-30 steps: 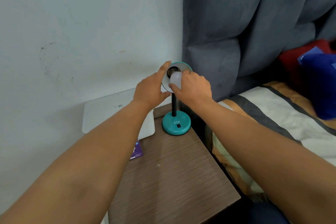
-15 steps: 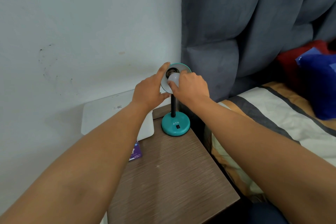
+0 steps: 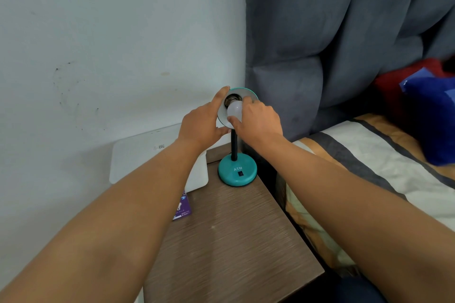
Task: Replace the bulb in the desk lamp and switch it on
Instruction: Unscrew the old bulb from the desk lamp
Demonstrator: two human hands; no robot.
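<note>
A small teal desk lamp stands at the far end of a wooden bedside table, with its round base and a black switch on top. Its shade faces me. My left hand grips the shade's left rim, index finger along the top edge. My right hand holds a white bulb by thumb and fingers, just in front of the dark socket inside the shade. Whether the bulb's base sits in the socket is hidden.
The wooden bedside table carries a purple card near its left edge. A white flat box leans against the wall at the left. A grey padded headboard and a bed with striped sheet lie to the right.
My right hand has turned slightly on the bulb, showing more of its white dome. My left hand stays on the shade. The lamp has not shifted.
</note>
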